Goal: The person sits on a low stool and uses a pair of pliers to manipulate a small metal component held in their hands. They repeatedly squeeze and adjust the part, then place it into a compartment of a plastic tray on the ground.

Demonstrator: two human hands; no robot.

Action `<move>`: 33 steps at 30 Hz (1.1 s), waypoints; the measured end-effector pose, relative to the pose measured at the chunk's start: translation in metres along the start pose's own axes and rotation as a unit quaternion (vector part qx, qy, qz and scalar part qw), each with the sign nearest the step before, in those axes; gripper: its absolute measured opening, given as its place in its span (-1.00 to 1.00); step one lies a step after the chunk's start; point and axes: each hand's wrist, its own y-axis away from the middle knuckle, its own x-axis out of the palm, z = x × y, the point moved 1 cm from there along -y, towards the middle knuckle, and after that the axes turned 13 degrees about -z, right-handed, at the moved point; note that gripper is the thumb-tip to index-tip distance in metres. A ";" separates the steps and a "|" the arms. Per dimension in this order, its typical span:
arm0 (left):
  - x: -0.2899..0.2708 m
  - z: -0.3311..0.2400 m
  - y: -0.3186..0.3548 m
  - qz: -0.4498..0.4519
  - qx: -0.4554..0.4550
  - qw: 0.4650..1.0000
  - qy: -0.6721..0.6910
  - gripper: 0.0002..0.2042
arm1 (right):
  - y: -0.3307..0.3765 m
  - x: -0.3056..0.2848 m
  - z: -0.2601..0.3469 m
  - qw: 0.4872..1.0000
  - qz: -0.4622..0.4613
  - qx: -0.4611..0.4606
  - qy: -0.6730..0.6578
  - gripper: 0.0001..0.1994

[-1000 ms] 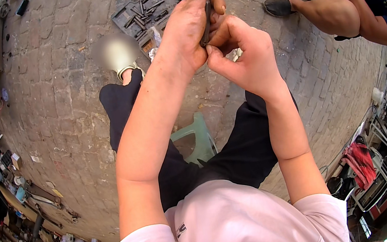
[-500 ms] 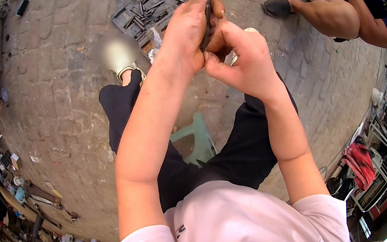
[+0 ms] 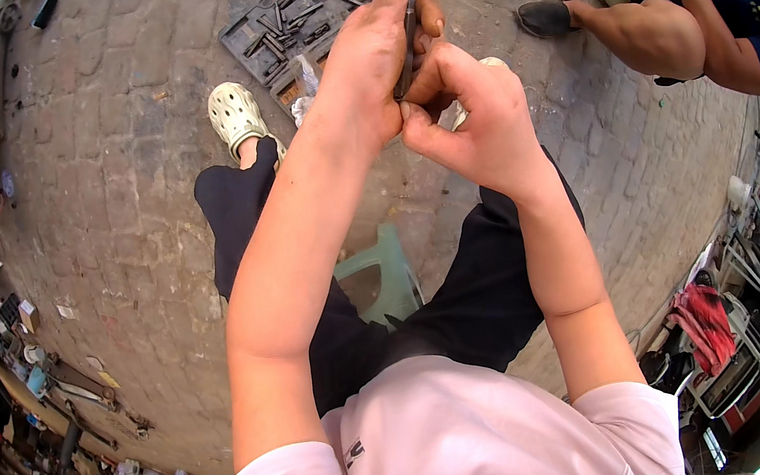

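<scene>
The left hand is wrapped around a dark tool, its thumb straight up near the top edge of the view and its fingers curled round the far side. The right hand meets it, thumb and forefinger pinched on the tool's near end; the fingers cover that spot, so the exact contact is hard to make out. The tool is held in the air above the floor, between the two palms.

To the left, a wide stretch of brick floor runs from the left leg to the clutter along the rim. To the right, a similar stretch lies below another person's knee, well apart from the right hand. Just beyond the left wrist lies the edge of a tool case.

Counted: two hands, one tool in them, one case with more small metal pieces than can be counted, one clear plastic bag beside it, two pale shoes, the right mostly hidden, one green stool, one other person, and one red cloth at lower right.
</scene>
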 end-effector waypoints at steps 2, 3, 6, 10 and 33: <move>-0.004 0.003 -0.001 0.020 0.035 0.999 0.019 -0.41 | 0.002 0.002 0.000 0.998 -0.012 0.046 -0.035 -0.85; -0.006 0.002 -0.006 0.016 0.011 0.999 0.031 -0.42 | 0.000 0.002 -0.001 0.994 -0.018 0.084 -0.064 -0.84; -0.006 0.004 -0.010 -0.002 -0.030 0.997 0.071 -0.44 | -0.001 -0.001 -0.002 0.993 -0.016 0.103 -0.063 -0.82; -0.002 0.003 -0.006 -0.005 -0.038 0.998 0.058 -0.44 | -0.005 -0.002 -0.003 0.993 -0.051 0.101 -0.027 -0.83; -0.003 0.003 0.001 -0.011 0.018 1.000 0.013 -0.41 | -0.003 0.002 -0.001 0.997 -0.053 0.049 0.015 -0.84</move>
